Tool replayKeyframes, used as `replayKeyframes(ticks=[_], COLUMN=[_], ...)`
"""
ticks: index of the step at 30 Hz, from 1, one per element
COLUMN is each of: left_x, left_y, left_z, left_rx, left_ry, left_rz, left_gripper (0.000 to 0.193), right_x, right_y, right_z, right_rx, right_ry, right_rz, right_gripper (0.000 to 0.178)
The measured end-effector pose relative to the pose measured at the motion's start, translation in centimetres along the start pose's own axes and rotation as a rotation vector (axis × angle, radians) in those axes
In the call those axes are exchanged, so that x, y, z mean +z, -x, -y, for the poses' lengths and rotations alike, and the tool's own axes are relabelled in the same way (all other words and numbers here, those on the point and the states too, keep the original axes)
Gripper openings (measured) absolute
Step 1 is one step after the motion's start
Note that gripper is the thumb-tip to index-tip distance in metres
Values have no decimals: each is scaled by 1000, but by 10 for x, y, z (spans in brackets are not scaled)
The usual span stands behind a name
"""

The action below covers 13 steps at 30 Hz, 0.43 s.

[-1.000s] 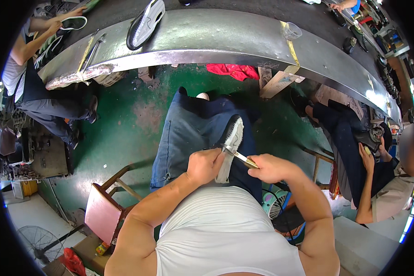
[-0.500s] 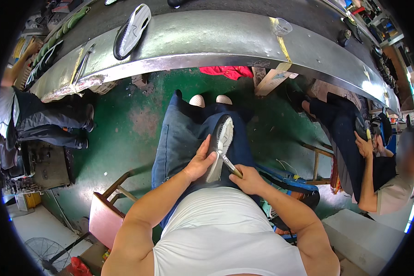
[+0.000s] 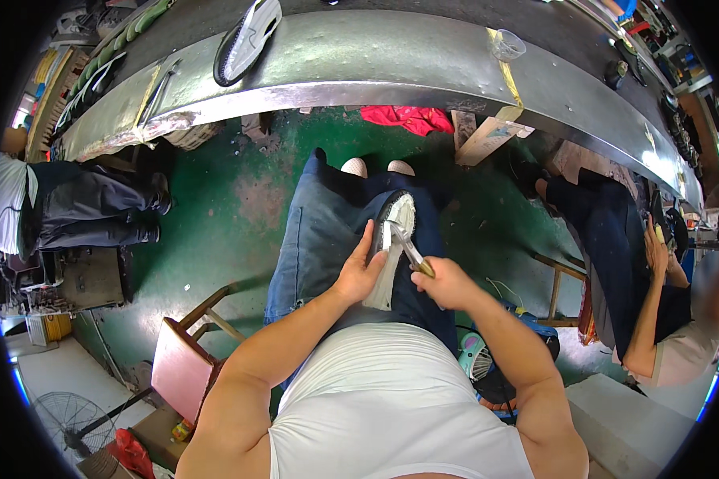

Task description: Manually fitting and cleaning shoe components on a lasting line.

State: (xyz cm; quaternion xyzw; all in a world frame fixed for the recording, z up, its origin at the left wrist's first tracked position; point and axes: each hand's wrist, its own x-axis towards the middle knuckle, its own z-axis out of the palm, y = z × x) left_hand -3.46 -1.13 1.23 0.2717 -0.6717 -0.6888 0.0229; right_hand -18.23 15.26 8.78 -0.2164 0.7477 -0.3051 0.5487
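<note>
An upturned shoe upper on its last (image 3: 405, 209) lies across my lap, its dark edge folded over a pale underside, toe pointing away from me. My left hand (image 3: 360, 275) grips its left side, thumb on the underside and fingers along the dark edge. In my right hand (image 3: 450, 285) are metal pincers (image 3: 408, 246) with a brass-coloured handle end. Their head rests against the underside, toward the toe half. Whether the jaws have hold of the material is too small to tell.
Ahead runs a metal-edged bench (image 3: 335, 60) with another upturned shoe (image 3: 248, 41), pincers (image 3: 159, 94) and a clear plastic cup (image 3: 507, 45). A co-worker (image 3: 671, 319) sits at the right, another person (image 3: 80, 203) at the left. A pink-seated chair (image 3: 182, 371) and a fan (image 3: 70, 423) stand at lower left.
My right hand has moved forward, taking the pincers' head from the shoe's middle toward its toe. My left hand keeps its hold. The whole view has shifted slightly.
</note>
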Motion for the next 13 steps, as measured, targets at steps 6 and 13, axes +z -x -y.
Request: replayKeyframes(ticks=[6,13], left_x=[-4,0], left_y=[1,-2], left_z=[-13,-41], left_rx=[291,45], left_ry=[-466,-655], left_rz=[-8,202], left_gripper=[68,67], right_x=[44,-34], right_y=[4,18], right_z=[-29,-15], right_rx=[-311,131], right_ry=[198,-424], right_rz=[-368,304], right_gripper=[30,30])
